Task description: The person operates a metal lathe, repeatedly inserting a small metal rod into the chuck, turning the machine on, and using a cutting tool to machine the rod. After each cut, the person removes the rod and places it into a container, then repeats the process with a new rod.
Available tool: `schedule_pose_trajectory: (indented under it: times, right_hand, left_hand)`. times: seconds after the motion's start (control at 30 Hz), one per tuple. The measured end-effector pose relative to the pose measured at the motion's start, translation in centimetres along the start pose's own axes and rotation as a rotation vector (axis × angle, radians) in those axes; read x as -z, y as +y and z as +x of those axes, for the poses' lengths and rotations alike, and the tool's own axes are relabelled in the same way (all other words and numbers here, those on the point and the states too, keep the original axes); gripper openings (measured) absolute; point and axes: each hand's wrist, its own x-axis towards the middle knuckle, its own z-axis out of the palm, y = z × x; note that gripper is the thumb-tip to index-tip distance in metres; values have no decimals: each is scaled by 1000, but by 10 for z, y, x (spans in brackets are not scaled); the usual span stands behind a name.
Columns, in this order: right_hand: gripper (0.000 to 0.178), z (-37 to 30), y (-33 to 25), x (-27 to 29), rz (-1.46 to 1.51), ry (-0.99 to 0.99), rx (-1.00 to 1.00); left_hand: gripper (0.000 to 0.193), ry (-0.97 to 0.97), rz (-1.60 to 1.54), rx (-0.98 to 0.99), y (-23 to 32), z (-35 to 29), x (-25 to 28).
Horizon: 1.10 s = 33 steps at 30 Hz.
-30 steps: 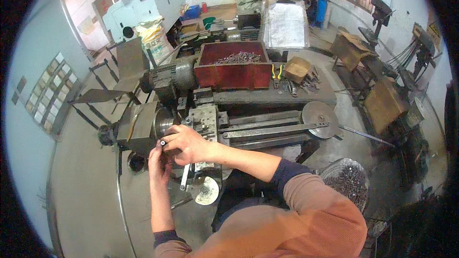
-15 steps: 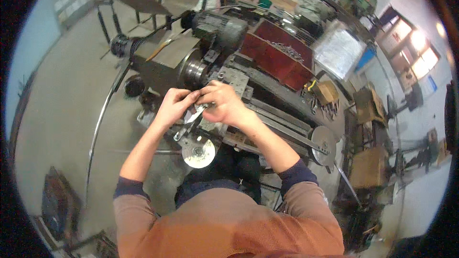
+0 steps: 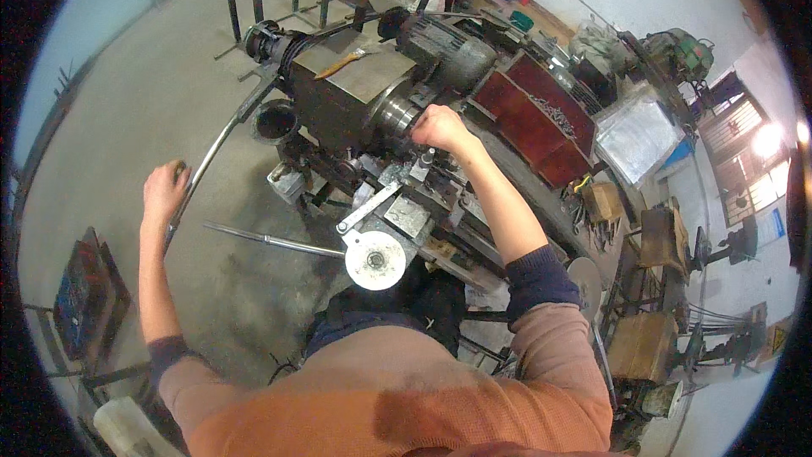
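My right hand (image 3: 441,129) is at the front of the lathe's round metal chuck (image 3: 394,115), fingers bent closed; whatever they pinch is hidden. Out to the left, my left hand (image 3: 164,191) is curled beside a long metal lever bar (image 3: 222,135), with a small dark bit showing at its fingertips that I cannot make out. Below my right hand lies the tool post (image 3: 420,166) on the lathe carriage. A flat metal handle (image 3: 369,207) slants down from there toward a pale round handwheel (image 3: 375,261).
A paintbrush (image 3: 342,63) lies on the headstock cover (image 3: 359,76). Behind the bed, a dark red tray (image 3: 529,114) holds metal pieces. Another metal rod (image 3: 275,240) juts left from the handwheel. A cardboard box (image 3: 603,201) and tools sit at right.
My hands, together over the carriage before, have come apart. The left went far left to the lever bar; the right moved up to the chuck. The view has shifted too.
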Motion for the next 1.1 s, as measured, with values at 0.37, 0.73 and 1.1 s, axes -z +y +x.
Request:
schedule_pose_trajectory:
  times: [0.37, 0.73, 1.1]
  right_hand:
    - [22, 16, 13, -23, -43, 86, 49]
    - [23, 7, 3, -18, 31, 191, -41]
    - [24, 6, 1, -14, 8, 190, -60]
  left_hand:
    - [23, -235, 146, 175, -43, -7, -69]
    - [11, -39, 357, 425, -175, 134, -110]
    - [20, -23, 314, 443, -66, 43, -62]
